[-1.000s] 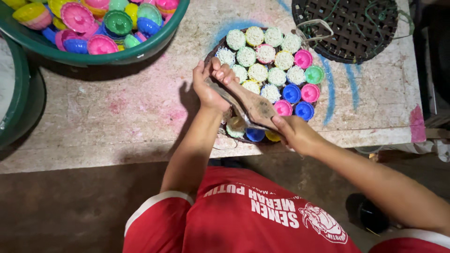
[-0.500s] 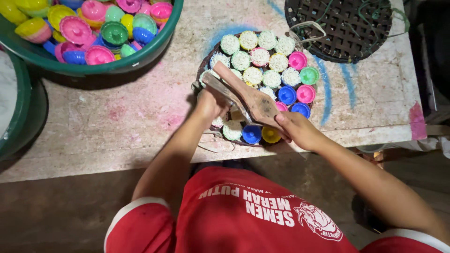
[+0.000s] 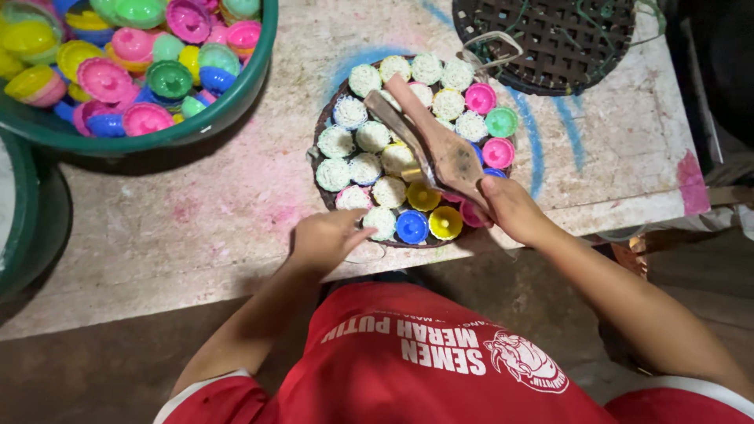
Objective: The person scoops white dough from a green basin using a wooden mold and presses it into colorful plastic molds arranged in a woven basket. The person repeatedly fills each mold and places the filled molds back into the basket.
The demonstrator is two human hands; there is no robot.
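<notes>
A round dark tray [image 3: 318,169] on the worn table holds several small moulds: many packed with white filling [image 3: 335,142], others empty in pink, green, yellow and blue. My right hand [image 3: 510,208] grips the near end of a hinged wooden tool [image 3: 440,141] that lies slantwise over the tray, its tip among the white-filled moulds. My left hand [image 3: 326,239] rests at the tray's near rim, fingers curled towards a white-filled mould [image 3: 382,222]. Whether it grips anything is unclear.
A green basin [image 3: 236,106] heaped with colourful empty moulds stands at the far left. Another dark green basin [image 3: 23,235] shows at the left edge. A dark woven round rack [image 3: 565,39] lies at the far right. The table's front edge runs just below my hands.
My left hand has come off the wooden tool and dropped back to the tray's near rim. My right hand alone now holds the tool over the tray.
</notes>
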